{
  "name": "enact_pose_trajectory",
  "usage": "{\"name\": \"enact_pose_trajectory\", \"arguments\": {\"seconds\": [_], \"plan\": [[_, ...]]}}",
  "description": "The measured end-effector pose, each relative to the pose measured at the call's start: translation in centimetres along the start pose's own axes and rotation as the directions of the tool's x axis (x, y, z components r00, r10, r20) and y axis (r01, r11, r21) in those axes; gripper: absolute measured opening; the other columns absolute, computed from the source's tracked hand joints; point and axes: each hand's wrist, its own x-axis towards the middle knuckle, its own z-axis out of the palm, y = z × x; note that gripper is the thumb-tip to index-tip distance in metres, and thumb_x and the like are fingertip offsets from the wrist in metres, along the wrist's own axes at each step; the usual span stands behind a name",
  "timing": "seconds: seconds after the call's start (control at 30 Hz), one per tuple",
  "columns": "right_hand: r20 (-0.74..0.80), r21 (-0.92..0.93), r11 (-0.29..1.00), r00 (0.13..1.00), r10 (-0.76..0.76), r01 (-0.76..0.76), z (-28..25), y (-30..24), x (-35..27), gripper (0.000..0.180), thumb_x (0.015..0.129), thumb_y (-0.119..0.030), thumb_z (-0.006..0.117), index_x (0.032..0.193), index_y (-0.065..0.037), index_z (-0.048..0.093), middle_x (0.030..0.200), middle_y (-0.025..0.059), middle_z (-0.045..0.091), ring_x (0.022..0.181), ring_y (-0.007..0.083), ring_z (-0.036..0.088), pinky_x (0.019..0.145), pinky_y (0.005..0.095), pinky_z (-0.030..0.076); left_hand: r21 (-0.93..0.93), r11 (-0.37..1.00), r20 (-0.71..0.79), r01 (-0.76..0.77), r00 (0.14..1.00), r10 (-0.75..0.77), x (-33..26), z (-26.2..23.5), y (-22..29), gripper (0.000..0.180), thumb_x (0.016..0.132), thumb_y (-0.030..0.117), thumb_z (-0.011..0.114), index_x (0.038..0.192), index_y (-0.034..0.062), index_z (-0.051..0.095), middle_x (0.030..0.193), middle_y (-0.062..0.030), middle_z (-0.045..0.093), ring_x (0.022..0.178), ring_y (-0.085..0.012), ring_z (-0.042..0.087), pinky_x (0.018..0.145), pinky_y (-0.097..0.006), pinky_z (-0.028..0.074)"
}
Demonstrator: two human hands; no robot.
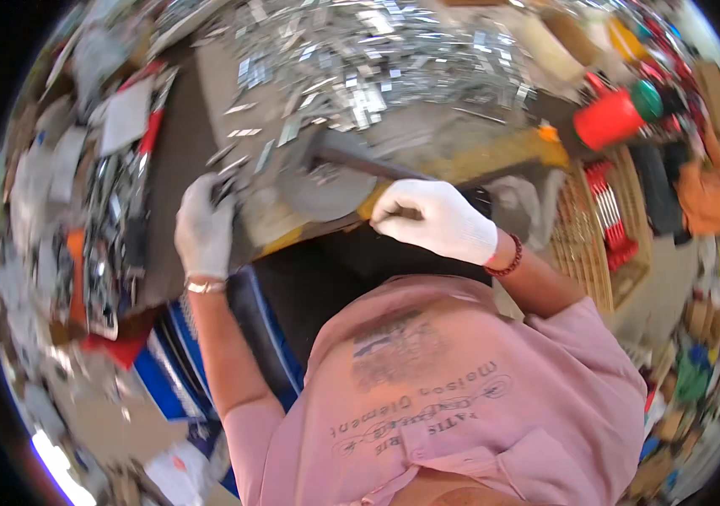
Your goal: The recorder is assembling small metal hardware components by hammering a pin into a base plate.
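My left hand (206, 223), in a white glove, is at the left part of the worktable's near edge. Its fingers are closed around dark, thin metal pieces (223, 187), partly hidden and blurred. My right hand (440, 221), also gloved, hovers by the table's front edge with curled fingers; anything inside them is hidden. Just beyond it lies a hammer (360, 160), its handle reaching toward the back of that hand; I cannot tell whether they touch. Beneath the hammer is a round grey plate (326, 192). A large heap of small shiny metal strips (368, 76) spreads across the tabletop.
On the right are a red bottle with a green cap (617, 116) and a woven basket (579, 240) with red items. Boxes of metal parts (115, 228) line the left side. Blue stacked items (179, 363) stand below the table. Another person (710, 198) is at the far right.
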Motion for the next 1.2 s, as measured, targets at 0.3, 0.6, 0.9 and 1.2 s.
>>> {"name": "enact_pose_trajectory", "arguments": {"seconds": [0.3,0.6,0.9,1.2], "plan": [[-0.514,-0.822,0.364,0.847,-0.138,-0.439,-11.9,8.4,-0.7,0.009,0.089,-0.021,0.073,0.096,-0.015,0.075,0.095,0.0056,0.069,0.086,0.0285,0.072,0.072,0.0413,0.058,-0.577,0.761,0.209,0.296,0.954,-0.213,0.2,0.4,3.1,0.046,0.096,0.009,0.068,0.139,-0.0010,0.055,0.096,-0.0016,0.066,0.076,-0.0057,0.058,0.063,-0.020,0.047],[-0.418,-0.843,0.514,0.797,-0.435,-0.162,-10.8,8.6,2.7,0.034,0.090,-0.003,0.062,0.121,-0.015,0.069,0.100,0.0086,0.072,0.086,0.0260,0.074,0.075,0.0385,0.061,-0.819,0.343,0.444,0.460,0.887,-0.130,-2.7,1.4,10.1,0.042,0.100,0.000,0.057,0.142,0.0001,0.056,0.112,-0.0088,0.069,0.093,-0.0127,0.070,0.080,-0.026,0.060],[-0.170,-0.306,0.930,0.950,-0.262,0.202,0.0,4.1,4.0,0.006,0.095,-0.003,0.067,0.099,-0.004,0.071,0.094,0.0080,0.073,0.084,0.0157,0.073,0.075,0.0282,0.058,-0.449,0.892,0.107,-0.053,0.988,0.113,-3.7,3.2,8.8,0.018,0.092,-0.001,0.069,0.109,0.0012,0.073,0.095,-0.0033,0.067,0.078,-0.0076,0.062,0.071,-0.025,0.053],[0.000,-0.834,0.530,0.959,-0.282,0.156,1.0,3.3,5.0,0.005,0.082,-0.012,0.074,0.082,-0.015,0.069,0.085,0.0024,0.062,0.083,0.0245,0.067,0.073,0.0382,0.056,-0.429,0.897,0.027,-0.109,0.991,0.133,-3.3,3.6,9.2,0.014,0.084,0.005,0.080,0.097,0.0065,0.077,0.094,-0.0106,0.068,0.084,-0.0269,0.068,0.074,-0.035,0.054]]}}
